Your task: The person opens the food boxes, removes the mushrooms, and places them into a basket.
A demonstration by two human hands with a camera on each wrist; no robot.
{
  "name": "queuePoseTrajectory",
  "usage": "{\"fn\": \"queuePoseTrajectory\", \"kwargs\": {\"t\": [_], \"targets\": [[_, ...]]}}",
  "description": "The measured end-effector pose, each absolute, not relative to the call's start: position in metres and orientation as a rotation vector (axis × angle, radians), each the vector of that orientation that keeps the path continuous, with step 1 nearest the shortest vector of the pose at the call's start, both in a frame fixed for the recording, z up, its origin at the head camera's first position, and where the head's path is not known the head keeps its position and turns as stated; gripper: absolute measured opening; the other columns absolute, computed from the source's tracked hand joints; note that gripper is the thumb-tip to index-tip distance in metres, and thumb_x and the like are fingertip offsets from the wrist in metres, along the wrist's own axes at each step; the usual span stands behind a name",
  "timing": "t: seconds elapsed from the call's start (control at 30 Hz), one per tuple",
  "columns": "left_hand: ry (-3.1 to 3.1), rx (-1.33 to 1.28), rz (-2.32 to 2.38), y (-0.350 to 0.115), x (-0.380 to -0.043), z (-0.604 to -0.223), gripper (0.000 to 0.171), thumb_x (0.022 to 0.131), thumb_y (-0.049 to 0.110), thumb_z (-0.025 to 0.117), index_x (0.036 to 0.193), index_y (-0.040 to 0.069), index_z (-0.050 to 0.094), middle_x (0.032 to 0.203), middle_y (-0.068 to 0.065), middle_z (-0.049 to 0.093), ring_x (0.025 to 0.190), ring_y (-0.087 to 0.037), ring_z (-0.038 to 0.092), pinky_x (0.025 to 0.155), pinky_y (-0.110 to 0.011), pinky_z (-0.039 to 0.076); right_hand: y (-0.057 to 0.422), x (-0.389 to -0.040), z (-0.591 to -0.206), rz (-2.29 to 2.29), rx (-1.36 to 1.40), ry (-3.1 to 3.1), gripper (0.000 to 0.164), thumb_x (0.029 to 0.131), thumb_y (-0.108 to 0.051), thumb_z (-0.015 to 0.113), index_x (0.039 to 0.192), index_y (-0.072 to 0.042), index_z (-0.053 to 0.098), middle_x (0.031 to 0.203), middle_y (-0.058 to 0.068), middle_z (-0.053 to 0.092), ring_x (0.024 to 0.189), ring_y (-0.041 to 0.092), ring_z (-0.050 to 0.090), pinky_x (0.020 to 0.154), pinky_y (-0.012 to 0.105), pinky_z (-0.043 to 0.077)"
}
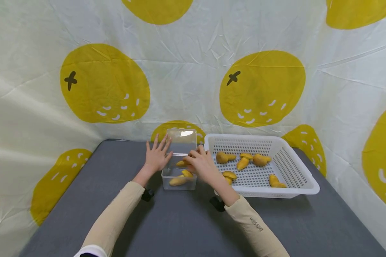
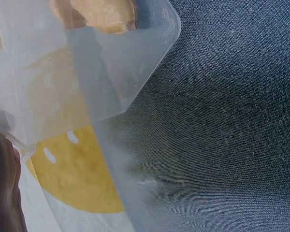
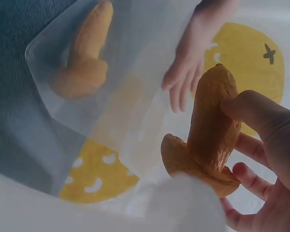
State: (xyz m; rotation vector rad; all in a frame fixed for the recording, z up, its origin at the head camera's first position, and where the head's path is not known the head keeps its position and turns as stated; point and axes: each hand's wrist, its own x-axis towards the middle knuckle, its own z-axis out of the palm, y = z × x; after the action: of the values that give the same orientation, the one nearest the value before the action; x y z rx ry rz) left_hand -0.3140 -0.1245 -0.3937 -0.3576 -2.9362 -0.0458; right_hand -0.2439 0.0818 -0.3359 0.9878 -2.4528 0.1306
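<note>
A clear plastic box [image 1: 189, 186] stands on the table with its hinged lid [image 1: 180, 142] raised at the back. Inside lies a yellow-brown mushroom [image 1: 178, 181], also visible through the wall in the right wrist view. My left hand [image 1: 156, 157], fingers spread and straight, rests at the box's left rear side near the lid's hinge. Over the box, my right hand [image 1: 202, 164] pinches another mushroom [image 3: 213, 118] between thumb and fingers; in the right wrist view its cap points down. The left wrist view shows only a dark edge of the left hand [image 2: 2, 188].
To the right of the box stands a white perforated plastic basket [image 1: 263, 192] holding several mushrooms [image 1: 260, 160]. Both are on a dark grey table [image 1: 180, 228]. A white curtain [image 1: 183, 71] with yellow fruit prints hangs behind and at the sides.
</note>
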Motion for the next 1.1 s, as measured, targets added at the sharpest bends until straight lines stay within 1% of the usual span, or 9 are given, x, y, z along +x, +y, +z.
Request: {"fn": "queuePoseTrajectory", "kwargs": {"t": [0.17, 0.3, 0.43, 0.53, 0.67, 0.77, 0.93, 1.1], "targets": [[-2.94, -0.359, -0.057, -0.125, -0.316, -0.394, 0.059, 0.095, 0.046, 0.029, 0.145, 0.024, 0.008, 0.152, 0.005, 0.001, 0.139, -0.027, -0.012, 0.104, -0.064, 0.002, 0.095, -0.239, -0.324, 0.117, 1.004, -2.411, 0.021, 0.077, -0.022, 0.069, 0.098, -0.022, 0.068, 0.088, -0.003, 0.059, 0.085, 0.019, 0.042, 0.058, 0.029, 0.033], [-2.95, -0.36, -0.053, -0.126, -0.316, -0.394, 0.059, 0.095, 0.047, 0.027, 0.145, 0.025, 0.006, 0.152, 0.006, -0.001, 0.139, -0.027, -0.013, 0.104, -0.063, 0.001, 0.11, -0.237, -0.315, 0.07, 0.988, -2.397, 0.021, 0.077, -0.022, 0.07, 0.098, -0.023, 0.068, 0.087, -0.004, 0.059, 0.086, 0.02, 0.044, 0.057, 0.03, 0.035], [-2.954, -0.358, -0.064, -0.126, -0.316, -0.394, 0.059, 0.095, 0.047, 0.026, 0.145, 0.025, 0.005, 0.152, 0.006, -0.002, 0.139, -0.027, -0.013, 0.104, -0.063, 0.0, 0.128, -0.239, -0.305, 0.06, 0.982, -2.397, 0.021, 0.075, -0.019, 0.071, 0.095, -0.022, 0.068, 0.086, -0.003, 0.06, 0.085, 0.022, 0.045, 0.057, 0.032, 0.036], [-2.951, -0.36, -0.079, -0.126, -0.317, -0.395, 0.059, 0.095, 0.047, 0.026, 0.145, 0.025, 0.006, 0.152, 0.005, -0.001, 0.138, -0.027, -0.013, 0.104, -0.063, -0.001, 0.144, -0.243, -0.296, 0.063, 0.963, -2.439, 0.022, 0.074, -0.017, 0.072, 0.096, -0.02, 0.068, 0.085, -0.002, 0.059, 0.085, 0.023, 0.044, 0.056, 0.032, 0.034], [-2.947, -0.366, -0.092, -0.126, -0.317, -0.397, 0.059, 0.095, 0.048, 0.027, 0.145, 0.024, 0.008, 0.152, 0.004, 0.0, 0.139, -0.028, -0.012, 0.104, -0.064, -0.001, 0.164, -0.255, -0.286, 0.04, 0.933, -2.496, 0.026, 0.072, -0.015, 0.073, 0.098, -0.018, 0.068, 0.086, 0.0, 0.06, 0.086, 0.025, 0.043, 0.055, 0.032, 0.031], [-2.95, -0.363, -0.089, -0.126, -0.317, -0.397, 0.059, 0.095, 0.047, 0.027, 0.145, 0.024, 0.008, 0.152, 0.005, 0.0, 0.139, -0.028, -0.013, 0.104, -0.063, -0.001, 0.177, -0.268, -0.28, 0.011, 0.91, -2.519, 0.026, 0.072, -0.015, 0.074, 0.097, -0.017, 0.068, 0.086, 0.001, 0.06, 0.086, 0.026, 0.043, 0.055, 0.033, 0.031], [-2.956, -0.363, -0.085, -0.126, -0.318, -0.396, 0.059, 0.095, 0.047, 0.026, 0.145, 0.024, 0.007, 0.152, 0.006, -0.001, 0.138, -0.027, -0.014, 0.104, -0.063, -0.001, 0.194, -0.294, -0.281, -0.021, 0.857, -2.602, 0.021, 0.077, -0.015, 0.069, 0.098, -0.016, 0.068, 0.089, 0.003, 0.06, 0.087, 0.027, 0.04, 0.057, 0.037, 0.033], [-2.965, -0.363, -0.077, -0.126, -0.318, -0.396, 0.059, 0.095, 0.047, 0.025, 0.145, 0.025, 0.005, 0.152, 0.006, -0.002, 0.138, -0.028, -0.014, 0.104, -0.063, -0.001, 0.205, -0.314, -0.287, -0.021, 0.789, -2.665, 0.022, 0.079, -0.012, 0.067, 0.1, -0.013, 0.067, 0.094, 0.007, 0.061, 0.088, 0.029, 0.038, 0.061, 0.044, 0.035]]}}
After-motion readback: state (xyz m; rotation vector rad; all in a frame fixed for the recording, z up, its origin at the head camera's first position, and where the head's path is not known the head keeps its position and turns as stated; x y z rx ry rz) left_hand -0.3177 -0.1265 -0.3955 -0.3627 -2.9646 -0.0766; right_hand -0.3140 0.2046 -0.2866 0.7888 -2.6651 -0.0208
